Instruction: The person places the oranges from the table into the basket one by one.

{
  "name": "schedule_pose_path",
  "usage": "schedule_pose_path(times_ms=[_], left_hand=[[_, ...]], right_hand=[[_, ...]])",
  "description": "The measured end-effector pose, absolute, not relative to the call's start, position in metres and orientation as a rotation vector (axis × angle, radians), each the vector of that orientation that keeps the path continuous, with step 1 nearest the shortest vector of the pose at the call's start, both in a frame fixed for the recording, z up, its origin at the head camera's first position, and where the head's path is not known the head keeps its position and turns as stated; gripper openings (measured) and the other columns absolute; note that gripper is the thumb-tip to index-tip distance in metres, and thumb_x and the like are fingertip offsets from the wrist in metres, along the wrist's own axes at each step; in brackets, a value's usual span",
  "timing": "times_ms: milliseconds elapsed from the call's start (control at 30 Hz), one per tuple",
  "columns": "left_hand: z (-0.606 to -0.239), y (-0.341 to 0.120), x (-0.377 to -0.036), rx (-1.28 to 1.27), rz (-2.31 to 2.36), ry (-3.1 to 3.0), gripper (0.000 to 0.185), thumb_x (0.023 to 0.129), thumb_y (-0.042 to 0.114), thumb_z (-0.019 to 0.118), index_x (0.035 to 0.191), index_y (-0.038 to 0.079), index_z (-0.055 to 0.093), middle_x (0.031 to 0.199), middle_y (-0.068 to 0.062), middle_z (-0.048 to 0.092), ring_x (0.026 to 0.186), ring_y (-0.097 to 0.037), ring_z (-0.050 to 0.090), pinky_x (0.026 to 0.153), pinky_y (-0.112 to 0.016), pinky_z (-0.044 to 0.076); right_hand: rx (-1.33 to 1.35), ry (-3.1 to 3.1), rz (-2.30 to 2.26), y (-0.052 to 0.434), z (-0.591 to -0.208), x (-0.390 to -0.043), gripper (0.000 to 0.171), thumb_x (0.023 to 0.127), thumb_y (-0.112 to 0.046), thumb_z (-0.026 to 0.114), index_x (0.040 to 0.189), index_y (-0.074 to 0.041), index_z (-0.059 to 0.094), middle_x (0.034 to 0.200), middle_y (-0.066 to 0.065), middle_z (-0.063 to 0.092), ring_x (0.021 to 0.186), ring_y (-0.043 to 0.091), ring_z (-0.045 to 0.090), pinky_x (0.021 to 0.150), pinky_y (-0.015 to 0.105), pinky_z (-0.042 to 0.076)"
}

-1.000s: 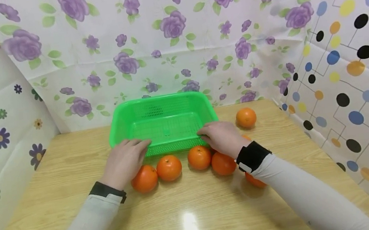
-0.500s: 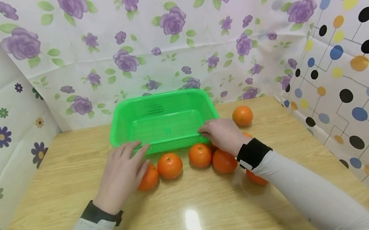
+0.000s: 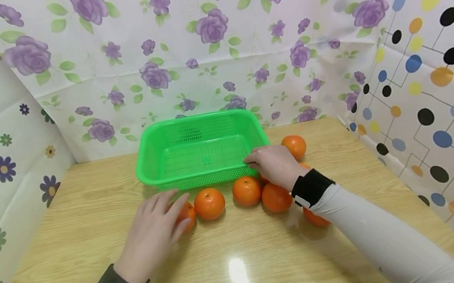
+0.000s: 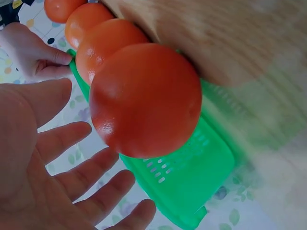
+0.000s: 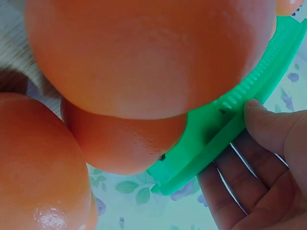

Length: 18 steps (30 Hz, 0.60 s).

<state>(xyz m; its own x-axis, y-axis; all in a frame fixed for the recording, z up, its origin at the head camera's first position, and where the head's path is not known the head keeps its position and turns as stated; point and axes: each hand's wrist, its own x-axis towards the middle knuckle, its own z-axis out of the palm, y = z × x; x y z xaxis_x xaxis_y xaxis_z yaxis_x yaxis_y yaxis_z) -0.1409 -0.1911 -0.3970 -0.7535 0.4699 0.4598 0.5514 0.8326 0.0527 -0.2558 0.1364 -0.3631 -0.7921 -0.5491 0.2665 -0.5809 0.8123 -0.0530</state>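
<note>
An empty green mesh basket (image 3: 181,185) stands at the back middle of the wooden table. My right hand (image 3: 261,161) pinches its near right rim; the right wrist view shows the thumb (image 5: 261,117) on top of the basket rim (image 5: 225,124) and fingers beneath. My left hand (image 3: 158,220) hovers open, fingers spread, just over the leftmost orange (image 3: 187,212); the left wrist view shows the open palm (image 4: 43,163) beside that orange (image 4: 146,100). Three more oranges (image 3: 209,203) (image 3: 246,190) (image 3: 276,197) lie in a row before the basket.
Another orange (image 3: 294,146) lies right of the basket behind my right hand, and one (image 3: 315,218) shows under my right forearm. Patterned sheets wall the table (image 3: 91,214) at the back and both sides.
My left hand has let go of the basket's near rim and drawn back over the leftmost orange, fingers spread. My right hand has kept its hold on the rim.
</note>
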Motion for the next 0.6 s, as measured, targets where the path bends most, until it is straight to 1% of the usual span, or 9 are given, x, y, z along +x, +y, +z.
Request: schedule_pose_path(times_ms=[233, 400, 600], left_hand=[[-0.406, -0.193, -0.14, -0.768, -0.231, -2.599, 0.066, 0.087, 0.04, 0.079, 0.142, 0.012, 0.056, 0.139, -0.02, 0.054, 0.125, -0.042, 0.051, 0.102, -0.06, 0.042], [-0.412, -0.194, -0.143, -0.773, -0.221, -2.61, 0.068, 0.086, 0.039, 0.081, 0.142, 0.012, 0.056, 0.139, -0.021, 0.053, 0.125, -0.042, 0.051, 0.103, -0.058, 0.043], [-0.415, -0.194, -0.143, -0.783, -0.238, -2.619, 0.069, 0.082, 0.036, 0.084, 0.14, 0.01, 0.057, 0.136, -0.021, 0.055, 0.12, -0.041, 0.054, 0.099, -0.055, 0.047]], right_hand=[[0.857, -2.775, 0.196, 0.136, -0.362, -0.256, 0.019, 0.094, -0.016, 0.073, 0.113, -0.019, 0.078, 0.107, -0.004, 0.073, 0.095, 0.019, 0.07, 0.077, 0.037, 0.057], [0.841, -2.791, 0.209, 0.136, -0.362, -0.254, 0.019, 0.094, -0.017, 0.073, 0.113, -0.02, 0.078, 0.108, -0.004, 0.073, 0.097, 0.019, 0.07, 0.077, 0.038, 0.057], [0.841, -2.786, 0.219, 0.136, -0.363, -0.254, 0.02, 0.094, -0.018, 0.074, 0.113, -0.02, 0.078, 0.108, -0.004, 0.073, 0.097, 0.018, 0.07, 0.077, 0.037, 0.057]])
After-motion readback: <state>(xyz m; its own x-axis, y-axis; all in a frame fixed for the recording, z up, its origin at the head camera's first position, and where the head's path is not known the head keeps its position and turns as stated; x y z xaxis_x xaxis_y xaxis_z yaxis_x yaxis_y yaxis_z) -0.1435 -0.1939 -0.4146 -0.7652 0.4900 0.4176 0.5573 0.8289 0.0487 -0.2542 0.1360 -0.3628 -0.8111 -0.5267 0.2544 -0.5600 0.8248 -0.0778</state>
